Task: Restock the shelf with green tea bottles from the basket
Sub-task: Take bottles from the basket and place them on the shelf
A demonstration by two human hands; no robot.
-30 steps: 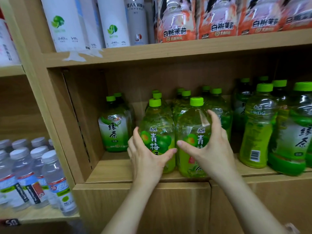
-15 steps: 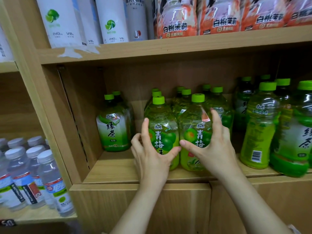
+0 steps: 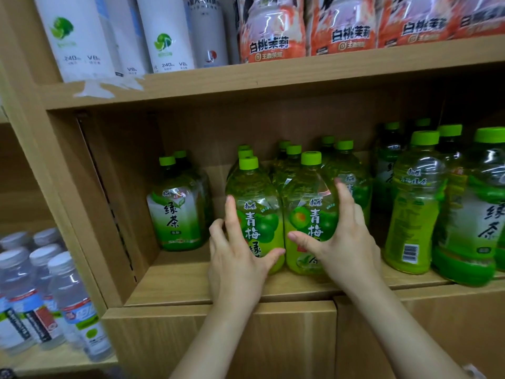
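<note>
Two green-capped plum green tea bottles stand side by side at the middle of the wooden shelf [image 3: 191,285]. My left hand [image 3: 237,258] wraps the lower part of the left bottle [image 3: 257,203], thumb across its front. My right hand [image 3: 347,242] cups the right bottle [image 3: 311,192] in the same way. More bottles of this kind stand in rows behind them. A darker green tea bottle [image 3: 177,214] stands apart at the left of the shelf. The basket is out of sight.
Taller green tea bottles [image 3: 412,214] crowd the right of the shelf. White cans [image 3: 82,36] and peach-labelled bottles [image 3: 273,31] fill the shelf above. Water bottles [image 3: 65,302] stand on a lower shelf at the left. Closed cabinet doors [image 3: 273,340] lie below.
Both hands have slid the two front bottles a little deeper onto the shelf, away from its front edge, keeping them together.
</note>
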